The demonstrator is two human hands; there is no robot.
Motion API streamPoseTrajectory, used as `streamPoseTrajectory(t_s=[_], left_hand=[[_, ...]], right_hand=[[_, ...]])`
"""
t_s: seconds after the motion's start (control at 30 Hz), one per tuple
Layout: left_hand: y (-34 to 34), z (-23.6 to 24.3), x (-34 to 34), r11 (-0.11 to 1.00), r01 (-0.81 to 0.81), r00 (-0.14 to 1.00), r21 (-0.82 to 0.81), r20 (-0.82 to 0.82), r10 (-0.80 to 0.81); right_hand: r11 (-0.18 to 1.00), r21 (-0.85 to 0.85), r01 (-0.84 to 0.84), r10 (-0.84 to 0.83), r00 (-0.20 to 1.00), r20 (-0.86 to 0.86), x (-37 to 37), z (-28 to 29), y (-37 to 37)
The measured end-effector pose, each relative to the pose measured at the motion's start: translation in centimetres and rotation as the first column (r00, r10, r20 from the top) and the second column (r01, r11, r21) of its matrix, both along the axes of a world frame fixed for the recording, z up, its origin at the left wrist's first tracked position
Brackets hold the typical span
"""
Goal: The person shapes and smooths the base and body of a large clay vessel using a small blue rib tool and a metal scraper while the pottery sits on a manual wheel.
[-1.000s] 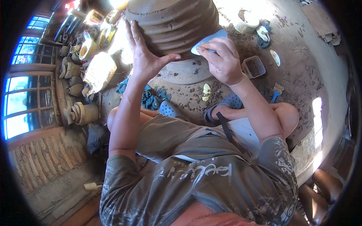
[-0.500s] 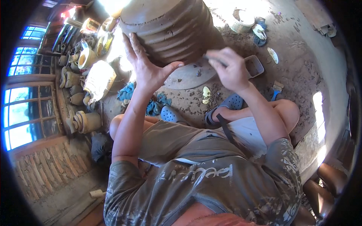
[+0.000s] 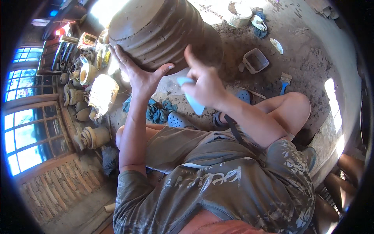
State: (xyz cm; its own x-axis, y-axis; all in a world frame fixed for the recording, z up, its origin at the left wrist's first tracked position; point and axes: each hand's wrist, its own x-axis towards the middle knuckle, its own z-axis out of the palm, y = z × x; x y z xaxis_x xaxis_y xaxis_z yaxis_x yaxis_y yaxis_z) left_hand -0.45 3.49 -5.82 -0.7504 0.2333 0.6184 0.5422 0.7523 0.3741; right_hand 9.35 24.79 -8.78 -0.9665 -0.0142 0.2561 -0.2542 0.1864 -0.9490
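A large wet brown clay pot (image 3: 165,37) with ridged walls stands in front of me on a round base, its lower part reaching up out of view. My left hand (image 3: 140,78) lies open against its near left side, fingers spread and thumb pointing right. Just right of it, my right hand (image 3: 206,84) is slightly blurred and closed on a flat light-blue scraper (image 3: 194,102). One digit of that hand stretches up to the pot's wall; whether it touches I cannot tell. The near edge of the round base is partly covered by my hands.
A rectangular tub (image 3: 258,60), a blue-handled brush (image 3: 285,82) and a pale bucket (image 3: 239,19) sit on the clay-strewn floor to the right. Crumpled blue cloth (image 3: 157,111) lies near my clog (image 3: 177,120). Several pots (image 3: 93,136) line the window side.
My right hand has moved left and closer to me from the pot's lower right edge, turning so the scraper's blue face shows. My left hand remains against the pot. The view has shifted slightly.
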Motion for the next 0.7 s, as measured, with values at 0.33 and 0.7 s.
streamPoseTrajectory(t_s=[0.33,0.7], left_hand=[[-0.5,2.2,1.4,0.997,0.013,0.995,-0.08,-0.102,-0.021],[0.9,1.4,0.3,1.0,0.008,1.0,0.008,0.028,-0.008]], right_hand=[[0.586,-0.77,0.253,0.281,0.828,0.486,1.0,-1.5,3.8],[0.99,0.108,0.09,-0.082,0.993,-0.08,-2.8,1.1,4.7]])
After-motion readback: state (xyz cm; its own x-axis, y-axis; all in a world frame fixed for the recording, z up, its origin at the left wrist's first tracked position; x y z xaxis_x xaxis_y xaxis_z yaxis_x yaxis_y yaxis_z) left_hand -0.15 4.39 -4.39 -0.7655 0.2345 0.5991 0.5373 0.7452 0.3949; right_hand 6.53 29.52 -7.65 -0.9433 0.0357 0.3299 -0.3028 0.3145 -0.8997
